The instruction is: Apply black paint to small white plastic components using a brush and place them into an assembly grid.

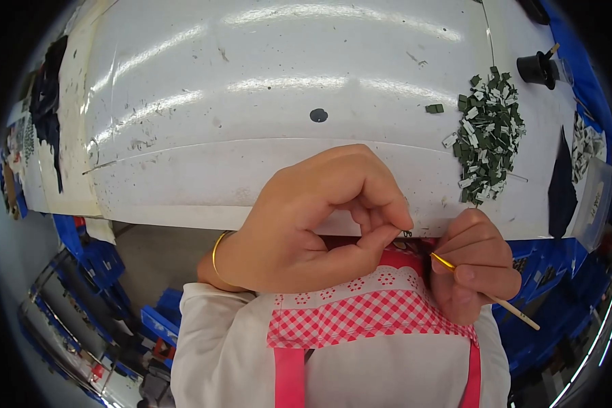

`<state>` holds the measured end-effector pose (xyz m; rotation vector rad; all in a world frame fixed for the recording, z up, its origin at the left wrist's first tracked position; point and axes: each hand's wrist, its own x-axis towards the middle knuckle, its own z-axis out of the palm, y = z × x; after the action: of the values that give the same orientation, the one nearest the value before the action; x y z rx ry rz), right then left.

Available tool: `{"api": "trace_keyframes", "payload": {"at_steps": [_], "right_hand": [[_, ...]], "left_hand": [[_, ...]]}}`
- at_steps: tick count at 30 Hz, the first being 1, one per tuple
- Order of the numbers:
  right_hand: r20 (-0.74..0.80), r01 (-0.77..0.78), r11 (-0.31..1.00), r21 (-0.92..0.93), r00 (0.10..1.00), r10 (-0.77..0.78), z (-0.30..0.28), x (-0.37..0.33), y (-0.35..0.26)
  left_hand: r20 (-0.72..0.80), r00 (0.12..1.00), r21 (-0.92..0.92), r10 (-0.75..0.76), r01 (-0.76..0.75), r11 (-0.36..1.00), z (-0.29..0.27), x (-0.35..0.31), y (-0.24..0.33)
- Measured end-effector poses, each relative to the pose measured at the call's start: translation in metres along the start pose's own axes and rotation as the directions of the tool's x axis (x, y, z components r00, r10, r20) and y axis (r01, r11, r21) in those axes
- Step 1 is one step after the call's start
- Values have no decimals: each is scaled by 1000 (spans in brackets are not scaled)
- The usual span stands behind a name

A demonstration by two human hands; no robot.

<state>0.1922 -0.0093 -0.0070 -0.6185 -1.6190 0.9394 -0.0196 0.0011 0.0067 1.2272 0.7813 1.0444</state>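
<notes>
My left hand [313,217] is above the table's near edge, thumb and forefinger pinched together. A small dark piece [406,234] shows just at those fingertips; its exact kind is too small to make out. To the right, my right hand [474,265] is closed round a thin paintbrush [517,313] with a gold ferrule and a pale handle. The brush's ferrule end points left toward the pinched fingertips, with a small gap between. Its bristles are hard to see against the apron.
A pile of small dark green and white pieces [488,136] lies at the right, with one green piece [434,108] apart. Beyond stands a black cup [536,69]. A dark round spot [318,115] marks the white table [183,163]. Blue bins [163,316] sit below the edge.
</notes>
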Motion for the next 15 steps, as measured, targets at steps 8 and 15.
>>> {"api": "trace_keyframes", "payload": {"at_steps": [8, 15], "right_hand": [[19, 24, 999, -31, 1000, -24, 4, 0, 2], [2, 28, 1000, -15, 1000, -28, 1, -1, 3]], "left_hand": [[22, 998, 27, 64, -64, 998, -2, 3, -5], [-67, 996, 67, 60, -56, 996, 1, 1, 2]]}}
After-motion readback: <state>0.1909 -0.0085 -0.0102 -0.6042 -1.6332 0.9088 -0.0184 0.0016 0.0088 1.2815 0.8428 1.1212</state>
